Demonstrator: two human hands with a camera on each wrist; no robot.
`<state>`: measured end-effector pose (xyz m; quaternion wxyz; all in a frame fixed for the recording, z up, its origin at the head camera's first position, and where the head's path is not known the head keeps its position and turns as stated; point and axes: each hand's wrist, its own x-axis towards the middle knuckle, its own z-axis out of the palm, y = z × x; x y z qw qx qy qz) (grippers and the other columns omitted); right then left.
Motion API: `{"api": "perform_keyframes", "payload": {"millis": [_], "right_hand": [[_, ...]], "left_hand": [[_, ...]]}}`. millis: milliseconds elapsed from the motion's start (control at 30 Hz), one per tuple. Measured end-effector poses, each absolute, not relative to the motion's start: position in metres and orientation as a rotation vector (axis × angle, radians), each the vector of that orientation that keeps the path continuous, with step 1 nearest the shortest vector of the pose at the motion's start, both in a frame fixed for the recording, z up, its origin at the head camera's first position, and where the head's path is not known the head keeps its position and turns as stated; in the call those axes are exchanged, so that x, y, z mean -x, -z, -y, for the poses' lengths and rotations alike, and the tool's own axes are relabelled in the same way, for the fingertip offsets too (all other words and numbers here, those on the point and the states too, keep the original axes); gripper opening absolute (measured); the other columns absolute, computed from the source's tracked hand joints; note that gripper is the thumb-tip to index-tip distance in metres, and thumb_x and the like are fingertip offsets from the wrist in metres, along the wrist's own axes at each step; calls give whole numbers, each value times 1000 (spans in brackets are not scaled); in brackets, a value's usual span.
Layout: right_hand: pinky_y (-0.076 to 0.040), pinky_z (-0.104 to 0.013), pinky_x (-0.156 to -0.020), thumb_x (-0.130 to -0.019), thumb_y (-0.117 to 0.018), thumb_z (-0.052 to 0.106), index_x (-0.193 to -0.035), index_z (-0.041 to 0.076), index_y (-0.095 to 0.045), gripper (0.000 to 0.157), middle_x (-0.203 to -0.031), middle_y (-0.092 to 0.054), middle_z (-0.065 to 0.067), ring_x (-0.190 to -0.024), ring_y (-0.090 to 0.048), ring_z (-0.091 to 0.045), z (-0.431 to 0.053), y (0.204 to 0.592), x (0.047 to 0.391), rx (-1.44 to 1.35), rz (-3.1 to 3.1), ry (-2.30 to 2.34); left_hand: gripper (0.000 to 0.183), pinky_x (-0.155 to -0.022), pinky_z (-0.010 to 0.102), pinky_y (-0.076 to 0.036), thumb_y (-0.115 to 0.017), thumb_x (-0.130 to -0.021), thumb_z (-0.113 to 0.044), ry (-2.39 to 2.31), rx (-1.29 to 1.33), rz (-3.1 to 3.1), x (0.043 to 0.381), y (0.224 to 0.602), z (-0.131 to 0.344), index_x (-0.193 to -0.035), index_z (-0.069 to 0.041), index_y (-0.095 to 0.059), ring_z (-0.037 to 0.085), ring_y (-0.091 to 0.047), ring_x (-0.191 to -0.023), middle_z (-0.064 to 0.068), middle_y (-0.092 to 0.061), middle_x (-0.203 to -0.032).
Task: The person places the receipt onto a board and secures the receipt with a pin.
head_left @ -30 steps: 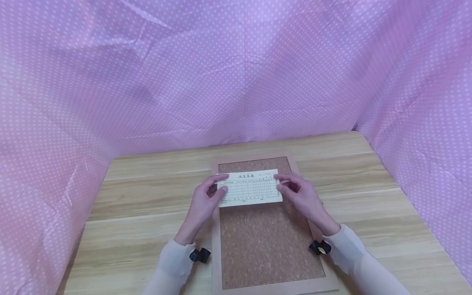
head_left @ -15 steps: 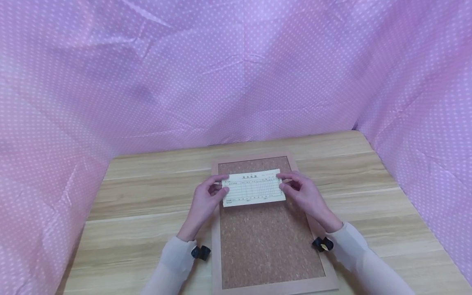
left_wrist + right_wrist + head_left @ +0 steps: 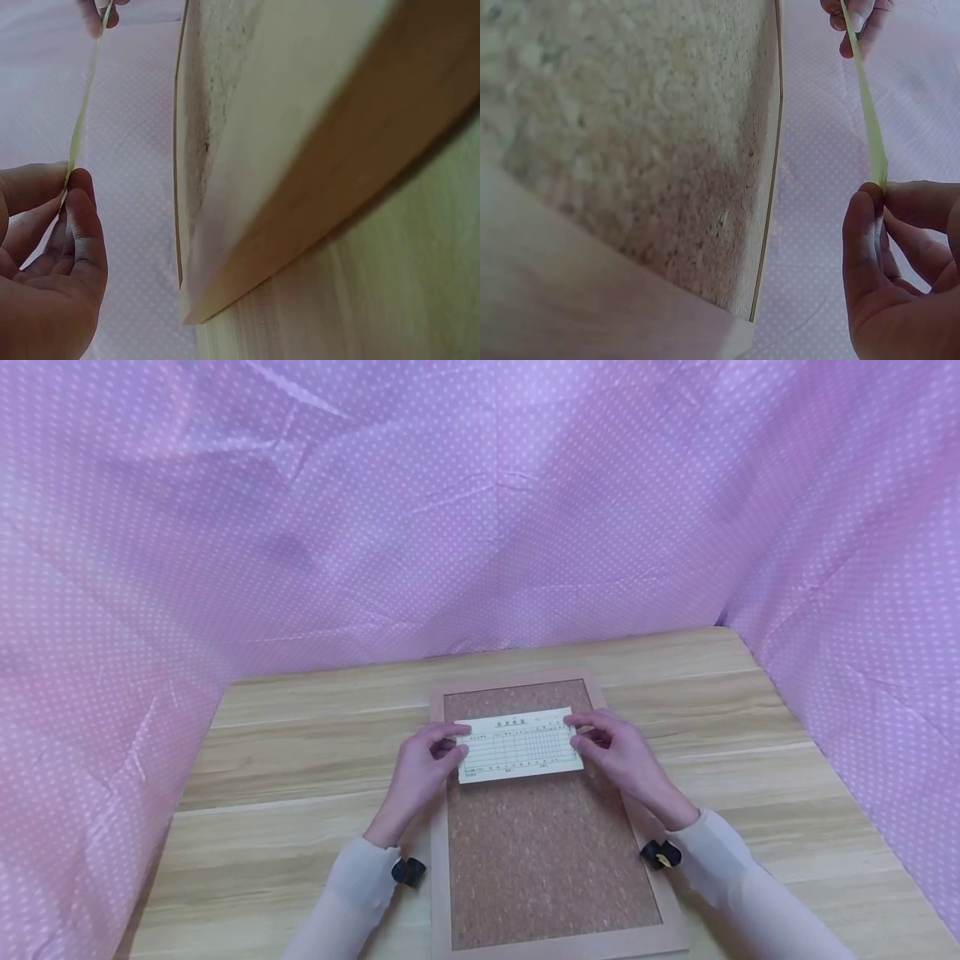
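A pale printed form slip (image 3: 519, 747) with a ruled grid is held flat between both hands over the upper part of a framed cork board (image 3: 551, 860). My left hand (image 3: 427, 762) pinches its left edge between thumb and fingers. At the right edge, my right hand (image 3: 615, 758) pinches it the same way. Both wrist views show the slip (image 3: 81, 124) edge-on and thin, raised off the cork surface (image 3: 652, 150). Its underside is hidden in the head view.
The board's light wooden frame (image 3: 441, 877) lies on a wood-grain table (image 3: 300, 793). Pink dotted cloth (image 3: 480, 510) hangs behind the table and along both sides. A small black device (image 3: 408, 872) sits at the left wrist, another (image 3: 661, 854) at the right.
Both hands have shifted slightly to the right with the slip between them, and the slip's left end has come a little nearer. The board has stayed in place.
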<state>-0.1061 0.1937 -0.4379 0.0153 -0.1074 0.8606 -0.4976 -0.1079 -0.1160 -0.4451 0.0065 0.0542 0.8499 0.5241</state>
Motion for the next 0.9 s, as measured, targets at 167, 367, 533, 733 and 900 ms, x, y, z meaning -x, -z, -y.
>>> {"api": "perform_keyframes", "payload": {"millis": [167, 367, 533, 733, 900], "right_hand": [[-56, -32, -83, -97, -70, 4, -127, 3, -71, 31, -127, -66, -16, -103, -68, -28, -195, 440, 107, 354, -2702, 1493], [-55, -28, -76, -96, -70, 4, -126, 2, -71, 30, -125, -67, -16, -96, -66, -24, -195, 442, 110, 365, -2721, 1441], [-52, -26, -69, -96, -70, 3, -125, 1, -71, 30, -120, -67, -16, -89, -62, -20, -196, 444, 112, 340, -2719, 1412], [-49, -25, -60, -95, -70, 3, -126, 1, -70, 31, -121, -66, -16, -83, -58, -20, -197, 445, 113, 295, -2693, 1398], [-50, -25, -61, -95, -70, 4, -127, 2, -70, 31, -126, -65, -17, -85, -59, -20, -197, 446, 114, 295, -2687, 1374]], "left_hand": [[30, -82, 32, -58, -74, -91, -2, -1598, -157, -2664, 110, 447, 115, -120, -8, -76, 19, -66, -94, 10, -69, -120], [30, -82, 35, -57, -73, -92, -1, -1536, -157, -2683, 111, 449, 114, -121, -8, -76, 20, -65, -95, 12, -67, -126], [30, -83, 37, -57, -74, -93, -2, -1479, -187, -2711, 114, 452, 113, -122, -9, -76, 20, -65, -95, 12, -66, -128], [31, -84, 38, -57, -73, -93, -2, -1447, -224, -2714, 117, 453, 112, -123, -8, -76, 21, -65, -96, 14, -65, -132], [31, -85, 40, -56, -73, -93, -1, -1417, -247, -2723, 118, 454, 112, -123, -7, -75, 22, -64, -96, 15, -65, -131]]}}
